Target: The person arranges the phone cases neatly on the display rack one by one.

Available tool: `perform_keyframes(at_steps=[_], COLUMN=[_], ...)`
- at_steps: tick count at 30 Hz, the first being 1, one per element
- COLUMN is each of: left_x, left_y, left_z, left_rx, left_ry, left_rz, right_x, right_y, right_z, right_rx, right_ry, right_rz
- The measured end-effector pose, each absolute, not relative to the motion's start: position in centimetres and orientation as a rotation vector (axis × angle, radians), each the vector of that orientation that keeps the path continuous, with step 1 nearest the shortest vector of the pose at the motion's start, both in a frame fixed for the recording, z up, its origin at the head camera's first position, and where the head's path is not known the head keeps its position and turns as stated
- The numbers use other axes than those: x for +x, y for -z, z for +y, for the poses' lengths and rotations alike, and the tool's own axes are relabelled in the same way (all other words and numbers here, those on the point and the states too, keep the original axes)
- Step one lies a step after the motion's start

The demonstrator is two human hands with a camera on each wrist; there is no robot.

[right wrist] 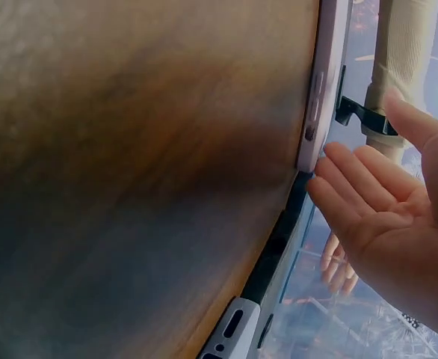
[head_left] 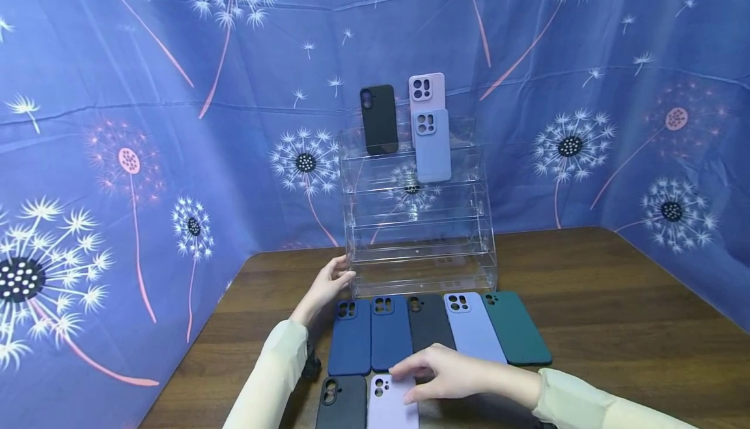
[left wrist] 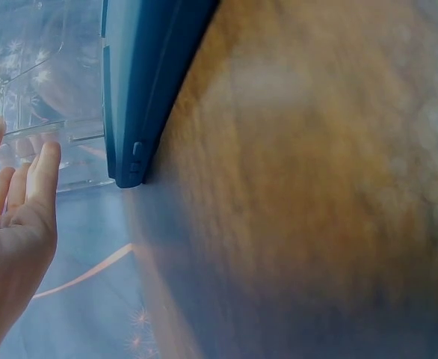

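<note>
A clear tiered acrylic stand (head_left: pixel 418 273) stands on the table. My left hand (head_left: pixel 328 286) is at its lower left side, fingers fairly straight and touching the panel; the left wrist view shows the fingertips mirrored in the plastic. My right hand (head_left: pixel 448 373) is over a lilac phone case (head_left: pixel 389 409) in the front row, fingertips near its upper edge and thumb held apart. In the right wrist view the fingers extend toward the case's side (right wrist: pixel 320 105); whether they touch it, I cannot tell. A black phone case (head_left: pixel 344 409) lies to its left.
Behind the front row lie two navy cases (head_left: pixel 349 344), a black case (head_left: pixel 430 325), a light-blue case (head_left: pixel 477 331) and a green case (head_left: pixel 515 331). High on the stand are a black case (head_left: pixel 381 123), a pink case (head_left: pixel 433 94) and a pale-blue case (head_left: pixel 433 155). A dandelion-print curtain (head_left: pixel 246 77) hangs behind.
</note>
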State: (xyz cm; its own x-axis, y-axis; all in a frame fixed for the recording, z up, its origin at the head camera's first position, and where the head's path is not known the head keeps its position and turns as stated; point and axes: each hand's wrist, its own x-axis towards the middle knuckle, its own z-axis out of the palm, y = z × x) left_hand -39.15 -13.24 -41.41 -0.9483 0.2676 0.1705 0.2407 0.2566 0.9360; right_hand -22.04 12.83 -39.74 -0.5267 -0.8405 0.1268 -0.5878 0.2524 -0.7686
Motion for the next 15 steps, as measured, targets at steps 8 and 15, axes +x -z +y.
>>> perform_keyframes(at_steps=[8, 15], left_x=[-39.16, -39.27], left_y=[41.41, 41.55], left_z=[-13.36, -13.3], left_rx=[0.49, 0.485], left_ry=[-1.825, -1.84], left_rz=[2.476, 2.469], right_x=[-21.95, -21.6], right_y=[40.12, 40.3], right_z=[12.83, 12.76], right_rx=[-1.204, -1.174], right_ry=[1.21, 1.124], right_rz=[2.327, 2.482])
